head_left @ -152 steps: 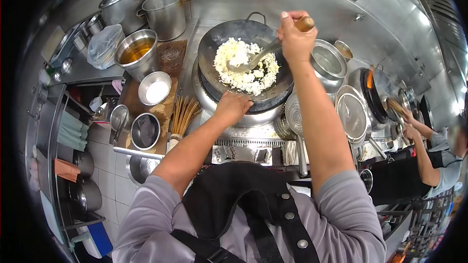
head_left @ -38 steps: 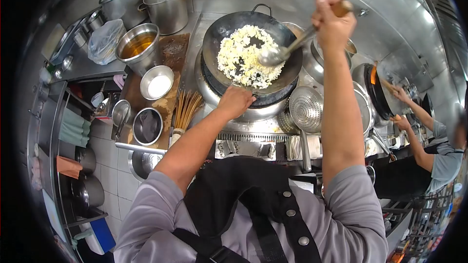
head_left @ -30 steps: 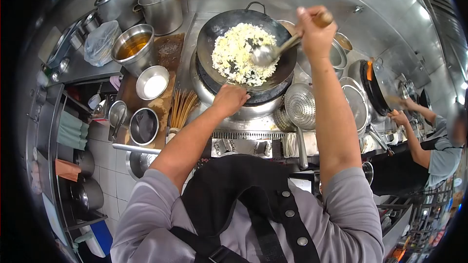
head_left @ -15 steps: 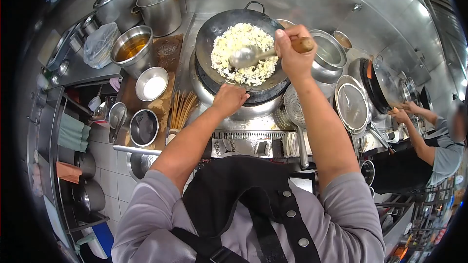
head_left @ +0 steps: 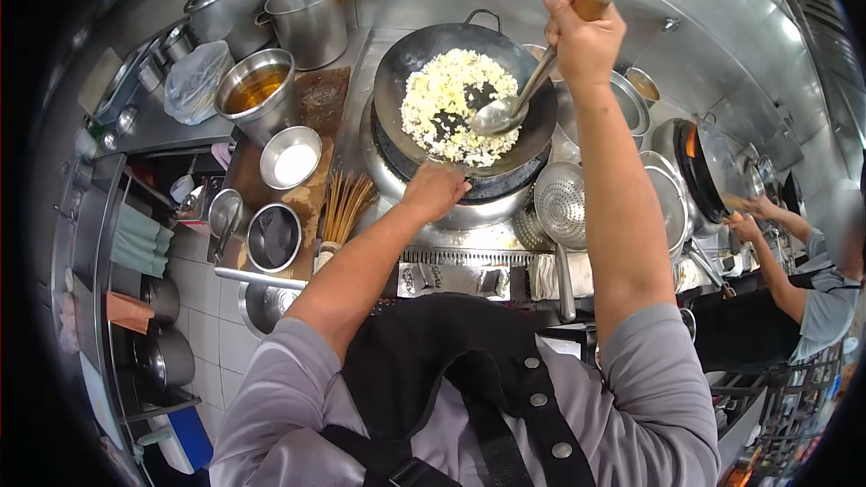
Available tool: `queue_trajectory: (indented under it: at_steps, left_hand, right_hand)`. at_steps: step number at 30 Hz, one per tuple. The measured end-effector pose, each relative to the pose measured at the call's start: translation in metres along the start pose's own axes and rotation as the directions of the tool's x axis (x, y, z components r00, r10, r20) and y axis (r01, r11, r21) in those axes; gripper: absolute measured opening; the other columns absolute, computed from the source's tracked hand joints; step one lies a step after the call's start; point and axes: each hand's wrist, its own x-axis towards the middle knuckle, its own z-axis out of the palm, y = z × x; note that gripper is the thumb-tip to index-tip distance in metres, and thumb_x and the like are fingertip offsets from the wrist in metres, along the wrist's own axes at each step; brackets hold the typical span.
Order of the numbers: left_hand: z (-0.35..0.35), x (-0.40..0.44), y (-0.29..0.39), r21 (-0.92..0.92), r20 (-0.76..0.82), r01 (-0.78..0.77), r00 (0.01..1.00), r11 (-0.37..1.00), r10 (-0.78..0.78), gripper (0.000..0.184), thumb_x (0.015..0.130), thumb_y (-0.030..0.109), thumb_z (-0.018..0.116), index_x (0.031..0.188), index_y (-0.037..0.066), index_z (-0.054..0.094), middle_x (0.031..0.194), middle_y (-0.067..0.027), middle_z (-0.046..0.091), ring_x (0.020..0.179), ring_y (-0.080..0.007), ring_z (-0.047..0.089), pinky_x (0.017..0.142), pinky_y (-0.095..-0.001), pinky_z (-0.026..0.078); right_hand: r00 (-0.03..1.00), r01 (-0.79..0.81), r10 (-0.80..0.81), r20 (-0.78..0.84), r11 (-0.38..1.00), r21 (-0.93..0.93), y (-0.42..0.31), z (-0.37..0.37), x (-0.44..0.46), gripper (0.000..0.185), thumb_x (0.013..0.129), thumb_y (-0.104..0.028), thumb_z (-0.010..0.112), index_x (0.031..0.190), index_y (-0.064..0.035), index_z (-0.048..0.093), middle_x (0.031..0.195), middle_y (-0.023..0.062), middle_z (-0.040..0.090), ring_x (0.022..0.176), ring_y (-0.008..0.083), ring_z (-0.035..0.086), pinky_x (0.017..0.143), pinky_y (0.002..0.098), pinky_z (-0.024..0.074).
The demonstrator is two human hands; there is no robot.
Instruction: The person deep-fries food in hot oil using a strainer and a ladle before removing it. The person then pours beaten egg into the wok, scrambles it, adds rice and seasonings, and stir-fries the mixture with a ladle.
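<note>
A dark wok (head_left: 397,68) sits on the burner ring, holding white rice mixed with yellow bits of egg (head_left: 456,72). My left hand (head_left: 436,191) is closed at the wok's near edge, its grip partly hidden under the fingers. In my right hand (head_left: 585,41), raised beyond the wok's right side, is a steel ladle (head_left: 498,115) with a wooden handle end. The ladle slants down to the left, its bowl among the rice at the wok's right. Dark wok surface shows through the middle of the rice.
On the left are a pot of amber liquid (head_left: 255,90), a bowl of white contents (head_left: 295,165), a dark-looking bowl (head_left: 273,237) and a bamboo brush (head_left: 343,207). A perforated strainer (head_left: 561,203) lies right of the burner. A co-worker (head_left: 794,280) handles another wok at far right.
My right hand has moved up and right, tilting the ladle more steeply. The ladle bowl has shifted right through the rice, exposing bare wok. My left hand stays at the near edge.
</note>
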Motion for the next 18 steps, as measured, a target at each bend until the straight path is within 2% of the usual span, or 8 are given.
queue_trajectory:
  at_steps: [2, 6, 7, 9, 13, 15, 17, 18]
  left_hand:
    - [0.0, 0.003, 0.001, -0.003, 0.0, 0.015, 1.0, 1.0, -0.015, 0.032, 0.096, 0.032, 0.061, 0.076, 0.006, 0.06, 0.077, -0.0136, 0.064, 0.08, -0.0373, 0.062, 0.075, -0.0511, 0.046]
    - [0.001, -0.001, 0.001, 0.014, 0.016, 0.013, 1.0, 1.0, -0.013, 0.033, 0.096, 0.034, 0.061, 0.076, 0.007, 0.061, 0.077, -0.0123, 0.064, 0.081, -0.0362, 0.063, 0.075, -0.0502, 0.046]
    - [0.0, 0.002, 0.0, 0.017, 0.03, 0.005, 1.0, 1.0, -0.005, 0.033, 0.097, 0.034, 0.06, 0.077, 0.008, 0.062, 0.077, -0.012, 0.065, 0.082, -0.0358, 0.063, 0.076, -0.0499, 0.046]
    - [-0.001, -0.002, 0.004, 0.024, 0.062, 0.035, 0.997, 0.999, -0.037, 0.033, 0.097, 0.034, 0.06, 0.078, 0.008, 0.062, 0.078, -0.0121, 0.065, 0.082, -0.0359, 0.064, 0.076, -0.0498, 0.046]
    - [0.003, 0.001, 0.0, 0.07, 0.04, 0.01, 0.999, 0.998, -0.012, 0.033, 0.098, 0.035, 0.059, 0.08, 0.007, 0.064, 0.08, -0.0124, 0.067, 0.082, -0.0357, 0.065, 0.076, -0.0493, 0.047]
    - [0.003, 0.002, 0.0, 0.072, 0.062, 0.016, 0.998, 0.997, -0.02, 0.033, 0.098, 0.034, 0.059, 0.08, 0.007, 0.064, 0.08, -0.0125, 0.067, 0.082, -0.0356, 0.065, 0.076, -0.0493, 0.047]
    - [-0.001, 0.006, -0.002, 0.086, 0.077, 0.02, 0.997, 0.996, -0.027, 0.032, 0.098, 0.034, 0.059, 0.081, 0.007, 0.064, 0.08, -0.0126, 0.067, 0.081, -0.0355, 0.065, 0.076, -0.0494, 0.047]
    - [0.0, 0.006, -0.002, 0.08, 0.071, 0.027, 0.997, 0.996, -0.033, 0.033, 0.098, 0.034, 0.059, 0.08, 0.007, 0.063, 0.079, -0.0129, 0.067, 0.081, -0.0356, 0.065, 0.076, -0.0498, 0.047]
  right_hand:
    - [0.994, 0.105, -0.102, -0.038, 0.991, 0.085, -0.012, 0.002, -0.011, 0.022, 0.084, -0.011, 0.081, 0.076, -0.0049, 0.062, 0.064, 0.0001, 0.06, 0.052, 0.0085, 0.054, 0.05, 0.0243, 0.0433]
    - [0.981, 0.184, -0.183, -0.064, 0.983, 0.014, 0.084, -0.005, -0.034, 0.02, 0.085, -0.009, 0.08, 0.078, -0.0043, 0.062, 0.065, 0.0013, 0.062, 0.051, 0.0074, 0.054, 0.048, 0.0231, 0.0434]
    - [0.98, 0.191, -0.189, -0.059, 0.981, 0.023, 0.082, -0.004, -0.023, 0.02, 0.085, -0.009, 0.08, 0.078, -0.0043, 0.062, 0.065, 0.0013, 0.062, 0.051, 0.0074, 0.054, 0.048, 0.0231, 0.0434]
    - [0.999, -0.018, 0.019, -0.05, 0.999, 0.035, 0.03, 0.008, -0.002, 0.019, 0.087, -0.009, 0.078, 0.077, -0.0044, 0.062, 0.066, 0.0017, 0.062, 0.051, 0.0074, 0.055, 0.048, 0.0229, 0.0436]
    - [0.987, 0.141, -0.155, 0.031, 0.951, 0.275, -0.007, 0.026, -0.021, 0.021, 0.086, -0.012, 0.08, 0.077, -0.0051, 0.062, 0.067, 0.0011, 0.063, 0.053, 0.0066, 0.055, 0.049, 0.0228, 0.044]
    - [0.982, 0.169, -0.185, 0.047, 0.958, 0.232, 0.046, 0.027, -0.025, 0.022, 0.086, -0.014, 0.081, 0.078, -0.0052, 0.062, 0.066, 0.0004, 0.062, 0.053, 0.0063, 0.054, 0.05, 0.0224, 0.0439]
    - [0.986, 0.09, -0.083, 0.144, 0.995, -0.039, 0.066, 0.028, -0.015, 0.023, 0.087, -0.016, 0.081, 0.078, -0.0052, 0.063, 0.065, -0.0005, 0.062, 0.054, 0.0061, 0.054, 0.05, 0.0221, 0.0436]
    - [0.991, 0.11, -0.103, 0.08, 0.99, -0.086, 0.045, 0.034, 0.002, 0.022, 0.087, -0.016, 0.08, 0.078, -0.0056, 0.063, 0.064, -0.001, 0.061, 0.053, 0.0065, 0.054, 0.05, 0.0224, 0.0432]
